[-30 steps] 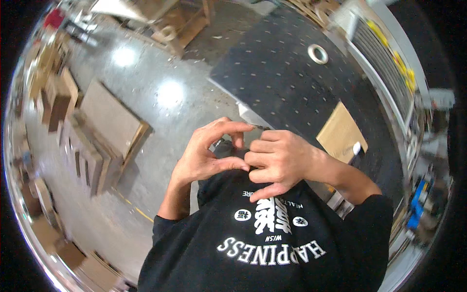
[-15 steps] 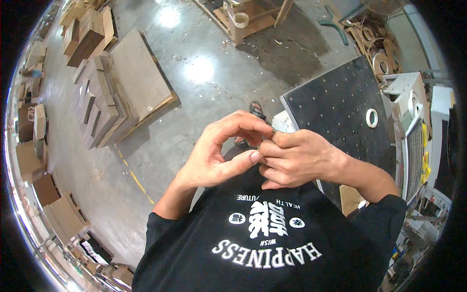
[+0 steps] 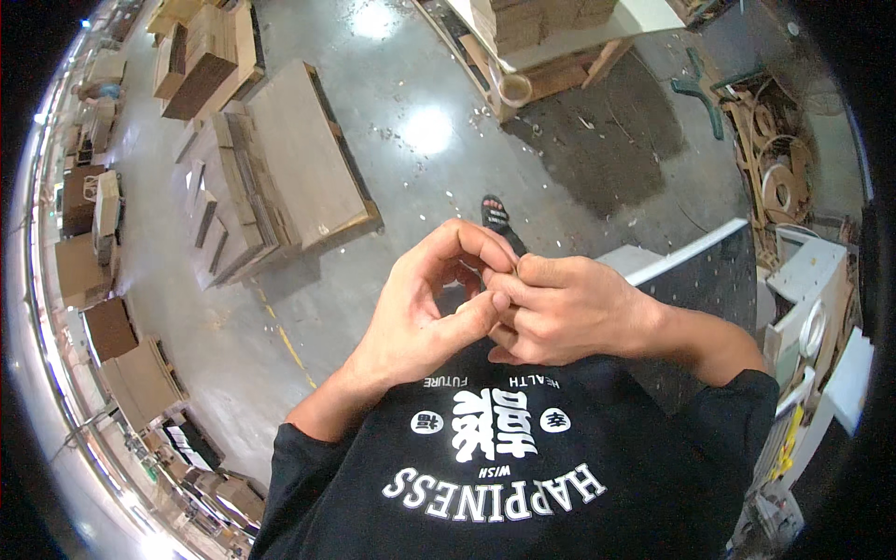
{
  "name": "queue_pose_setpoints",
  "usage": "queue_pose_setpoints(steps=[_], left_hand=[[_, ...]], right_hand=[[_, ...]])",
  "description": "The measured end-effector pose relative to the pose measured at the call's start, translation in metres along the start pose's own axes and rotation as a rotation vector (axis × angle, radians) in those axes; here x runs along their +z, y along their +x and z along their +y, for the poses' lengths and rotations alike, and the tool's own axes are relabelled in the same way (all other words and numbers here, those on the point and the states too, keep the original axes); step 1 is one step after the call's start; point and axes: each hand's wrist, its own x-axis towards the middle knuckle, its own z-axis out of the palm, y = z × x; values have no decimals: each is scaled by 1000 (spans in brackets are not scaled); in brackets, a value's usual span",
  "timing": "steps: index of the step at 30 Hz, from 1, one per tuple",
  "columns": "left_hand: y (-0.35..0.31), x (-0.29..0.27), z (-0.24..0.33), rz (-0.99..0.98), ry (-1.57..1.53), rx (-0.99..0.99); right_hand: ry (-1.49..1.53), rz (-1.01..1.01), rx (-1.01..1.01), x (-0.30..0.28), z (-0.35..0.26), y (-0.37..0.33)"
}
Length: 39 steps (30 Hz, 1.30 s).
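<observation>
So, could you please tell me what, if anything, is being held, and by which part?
It cannot be told: the left hand and right hand meet, hiding anything between them.

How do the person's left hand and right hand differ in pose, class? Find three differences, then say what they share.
Shape: the left hand arches around an open gap, while the right hand is curled more tightly.
Side shown: the left hand shows its thumb side, the right hand mostly its back.
Direction: the left hand points up and rightward in the picture, the right hand leftward.
Shared: both are bare, with their fingers close together.
</observation>
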Motion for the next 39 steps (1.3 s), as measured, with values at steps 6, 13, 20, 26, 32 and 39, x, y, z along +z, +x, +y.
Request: queue_pose_setpoints(steps=[6, 13, 20, 26, 32, 39], left_hand=[[70, -23, 29, 49, -148, -32], [121, -57, 38, 35, -170, -25], [152, -109, 42, 10, -185, 21], [167, -178, 49, -22, -206, 54], [172, -256, 68, 14, -275, 103], [171, -368, 92, -9, -262, 38]], right_hand=[[35, 17, -38, 1, 82, 17], [110, -22, -53, 4, 145, 40], [94, -115, -80, 15, 185, 80], [-10, -252, -118, 34, 211, 142], [3, -295, -151, 52, 249, 229], [65, -276, -166, 89, 287, 332]])
